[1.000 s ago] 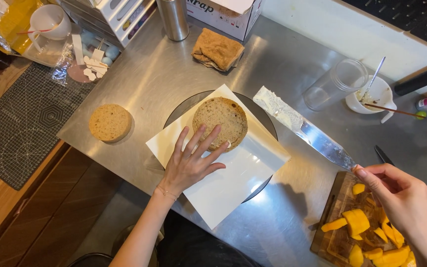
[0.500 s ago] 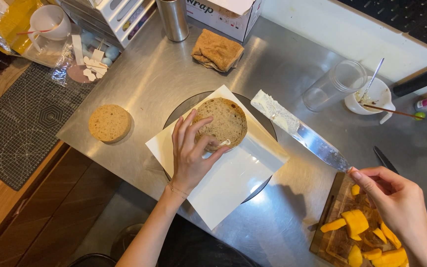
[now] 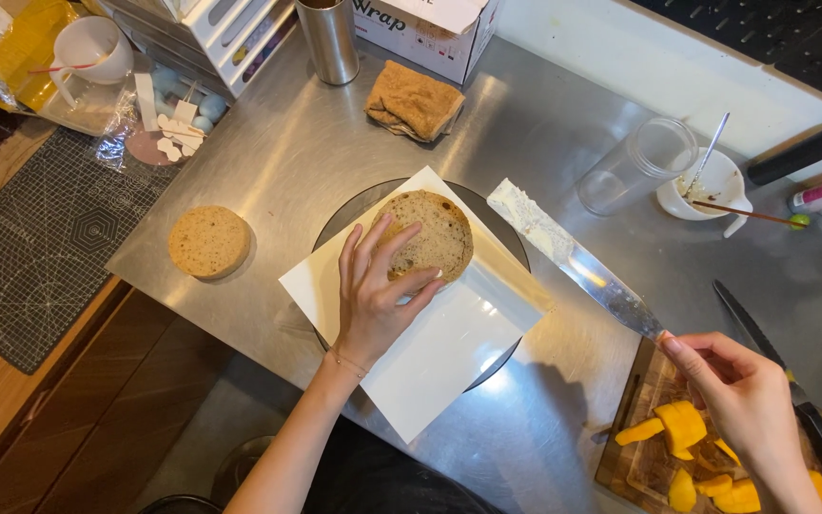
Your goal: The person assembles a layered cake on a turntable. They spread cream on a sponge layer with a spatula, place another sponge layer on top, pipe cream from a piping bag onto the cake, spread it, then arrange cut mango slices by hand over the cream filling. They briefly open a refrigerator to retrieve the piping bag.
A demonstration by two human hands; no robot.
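Observation:
A round brown cake layer (image 3: 435, 233) lies on a sheet of white paper (image 3: 430, 343) over a dark round turntable (image 3: 354, 209). My left hand (image 3: 373, 290) rests flat with its fingers spread on the near left edge of the cake layer. My right hand (image 3: 739, 395) holds the handle of a long metal spatula (image 3: 573, 257), whose tip is smeared with white cream and hovers just right of the cake layer.
A second cake layer (image 3: 209, 241) sits on the steel counter at the left. A wooden board with yellow fruit pieces (image 3: 687, 447) and a black-handled knife (image 3: 792, 390) lie at the right. A clear cup (image 3: 635, 167), white bowl (image 3: 711, 181), metal tumbler (image 3: 328, 38) and folded brown cloth (image 3: 414, 100) stand at the back.
My left hand slid up from the paper onto the cake layer. The spatula in my right hand shifted slightly left toward the cake.

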